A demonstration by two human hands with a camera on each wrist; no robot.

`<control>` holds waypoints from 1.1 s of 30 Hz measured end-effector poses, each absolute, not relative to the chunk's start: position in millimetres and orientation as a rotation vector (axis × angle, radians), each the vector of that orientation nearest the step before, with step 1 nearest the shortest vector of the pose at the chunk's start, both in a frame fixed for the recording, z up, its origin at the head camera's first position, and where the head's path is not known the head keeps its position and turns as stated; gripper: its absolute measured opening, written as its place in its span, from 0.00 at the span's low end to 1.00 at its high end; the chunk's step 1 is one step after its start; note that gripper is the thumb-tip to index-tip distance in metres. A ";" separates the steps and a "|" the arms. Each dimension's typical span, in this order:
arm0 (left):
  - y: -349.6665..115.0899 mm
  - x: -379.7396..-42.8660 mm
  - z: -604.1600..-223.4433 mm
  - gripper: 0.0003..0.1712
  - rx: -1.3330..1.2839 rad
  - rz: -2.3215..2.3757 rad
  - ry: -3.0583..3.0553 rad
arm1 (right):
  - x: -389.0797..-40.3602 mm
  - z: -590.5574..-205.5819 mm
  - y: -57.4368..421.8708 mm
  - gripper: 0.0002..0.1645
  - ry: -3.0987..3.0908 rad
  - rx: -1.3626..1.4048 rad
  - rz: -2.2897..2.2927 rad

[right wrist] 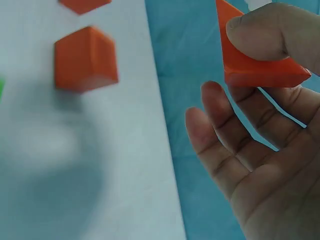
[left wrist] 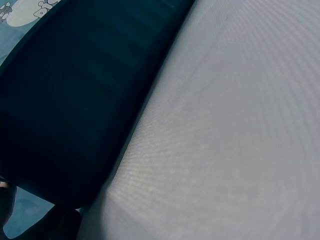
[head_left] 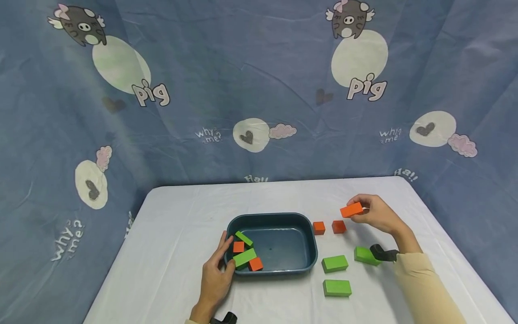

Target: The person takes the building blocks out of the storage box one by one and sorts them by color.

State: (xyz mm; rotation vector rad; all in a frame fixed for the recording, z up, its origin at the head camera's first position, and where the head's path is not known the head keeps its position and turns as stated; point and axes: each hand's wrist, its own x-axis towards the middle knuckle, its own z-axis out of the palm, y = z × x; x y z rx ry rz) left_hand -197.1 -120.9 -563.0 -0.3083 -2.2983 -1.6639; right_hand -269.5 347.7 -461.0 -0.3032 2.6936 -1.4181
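My right hand (head_left: pixel 374 211) is raised at the right of the table and pinches an orange triangular block (right wrist: pixel 250 65) between thumb and fingers. In the right wrist view its other fingers are spread below the block. At the left end of a dark blue plastic bin (head_left: pixel 279 270), my left hand (head_left: pixel 216 274) holds the rim, with fingers along the side and thumb at the near corner. Green blocks (head_left: pixel 244 258) and orange blocks (head_left: pixel 256 264) lie inside at that end. The left wrist view shows mostly the bin's dark wall (left wrist: pixel 75 110).
Two orange blocks (head_left: pixel 319 228) stand on the white table (head_left: pixel 170 252) right of the bin. Nearer lie green blocks (head_left: pixel 337 288), one partly behind the black strap piece (head_left: pixel 382 253) at my right wrist. A blue patterned cloth (head_left: pixel 283 90) hangs behind.
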 end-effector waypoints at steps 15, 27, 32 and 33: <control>-113.1 -190.4 -546.7 0.37 -0.248 -1.665 -2.313 | -258.3 -485.3 380.2 0.23 2.689 -0.210 -1.410; -116.8 -192.3 -551.7 0.38 -0.271 -1.662 -2.283 | -261.2 -510.3 387.4 0.23 2.682 -0.172 -1.359; -110.6 -185.4 -531.4 0.35 -0.267 -1.625 -2.325 | -262.3 -515.7 388.2 0.24 2.680 -0.140 -1.378; -110.1 -184.7 -529.0 0.35 -0.272 -1.611 -2.331 | -262.5 -516.1 388.4 0.24 2.683 -0.139 -1.376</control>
